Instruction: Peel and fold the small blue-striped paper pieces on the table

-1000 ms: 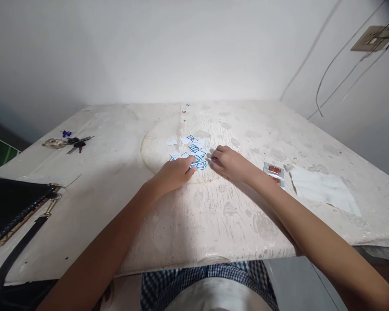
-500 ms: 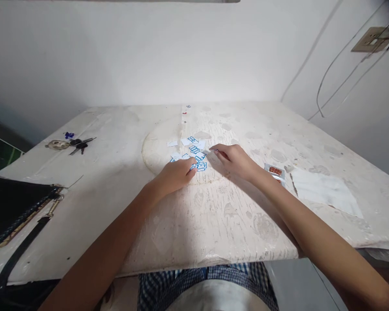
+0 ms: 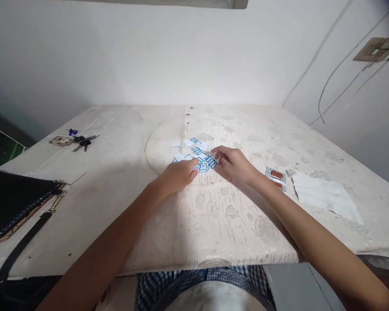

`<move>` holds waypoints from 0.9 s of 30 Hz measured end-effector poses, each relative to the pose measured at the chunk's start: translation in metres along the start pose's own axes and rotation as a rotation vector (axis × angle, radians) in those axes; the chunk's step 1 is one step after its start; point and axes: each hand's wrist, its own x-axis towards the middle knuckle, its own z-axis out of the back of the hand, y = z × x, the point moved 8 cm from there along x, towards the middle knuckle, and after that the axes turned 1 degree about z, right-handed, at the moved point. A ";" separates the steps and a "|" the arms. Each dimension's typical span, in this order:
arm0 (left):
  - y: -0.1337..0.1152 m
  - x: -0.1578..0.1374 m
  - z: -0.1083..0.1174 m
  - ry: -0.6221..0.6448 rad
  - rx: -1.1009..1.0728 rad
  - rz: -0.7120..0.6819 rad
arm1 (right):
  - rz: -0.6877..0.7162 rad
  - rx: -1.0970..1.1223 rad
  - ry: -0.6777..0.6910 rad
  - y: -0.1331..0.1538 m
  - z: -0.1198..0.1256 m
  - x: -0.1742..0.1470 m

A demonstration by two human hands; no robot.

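Small white paper pieces (image 3: 196, 150) with blue outlined marks lie in a loose heap mid-table. Some pieces show only plain white, such as a blank paper piece (image 3: 175, 144) at the heap's left. My left hand (image 3: 180, 171) is at the near left side of the heap, thumb and forefinger closed on the edge of a blue-marked paper piece; its other fingers are hidden. At the heap's right, my right hand (image 3: 232, 160) has its fingers curved and apart, with nothing visible between them. A blue-marked piece (image 3: 210, 162) lies just below its fingertips.
Keys (image 3: 81, 140) lie at the left, behind a black bag (image 3: 22, 207) with a strap. On the right are a blister pack (image 3: 276, 174) and a white cloth-like sheet (image 3: 326, 194). A wall socket (image 3: 376, 49) has hanging wires.
My right hand has let go of a paper piece, and its fingers have parted. A blue-marked piece now shows at the heap's right. My left hand stays at the heap.
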 end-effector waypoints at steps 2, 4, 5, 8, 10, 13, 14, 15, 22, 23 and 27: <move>0.000 0.000 0.000 -0.002 0.000 -0.001 | -0.012 -0.051 0.032 0.002 -0.004 -0.001; -0.001 0.000 0.000 0.000 -0.002 -0.006 | -0.017 -0.067 0.073 0.003 -0.011 -0.002; -0.001 -0.001 0.001 0.003 -0.004 -0.005 | -0.019 -0.083 0.081 0.003 -0.013 -0.003; -0.002 -0.001 0.002 0.010 -0.004 0.008 | -0.024 -0.193 0.036 0.003 -0.014 -0.005; -0.003 -0.001 0.003 0.012 -0.001 0.010 | -0.019 -0.264 0.017 0.004 -0.015 -0.005; -0.004 -0.001 0.003 0.006 -0.006 0.001 | -0.035 -0.249 0.020 0.003 -0.017 -0.005; -0.004 -0.001 0.003 0.004 -0.008 0.002 | -0.055 -0.216 0.016 0.001 -0.017 -0.004; -0.003 -0.001 0.002 0.004 -0.009 0.003 | -0.075 -0.180 0.005 -0.001 -0.016 -0.004; -0.002 -0.001 0.001 -0.008 -0.013 -0.013 | -0.139 0.047 -0.088 -0.015 -0.008 -0.002; -0.002 -0.001 0.001 -0.003 -0.011 -0.009 | -0.157 0.092 -0.078 -0.017 -0.008 -0.002; -0.001 -0.001 0.000 0.014 0.000 0.003 | -0.176 0.240 -0.055 -0.016 -0.008 0.001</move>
